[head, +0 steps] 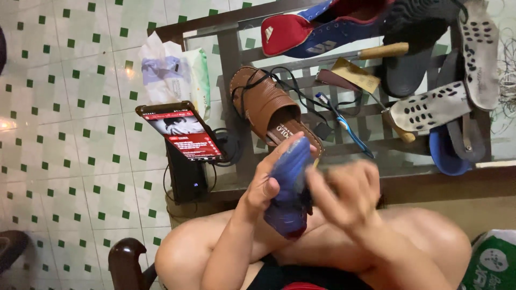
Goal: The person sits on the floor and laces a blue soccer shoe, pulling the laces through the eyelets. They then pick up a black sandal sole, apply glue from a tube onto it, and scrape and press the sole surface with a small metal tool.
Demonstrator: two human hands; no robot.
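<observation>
Blue shoe (290, 188) sits low in the frame's middle, over my knees, gripped along its side by my left hand (264, 185). My right hand (344, 193) is blurred beside it; I cannot tell whether it holds anything. I judge I'm working on the shoe's edge, so next needs a steady grip. On the bench (430, 182) I count one brown sandal (271, 110), one toothbrush (344, 126), two dotted insoles (430, 104), one phone (185, 131).
</observation>
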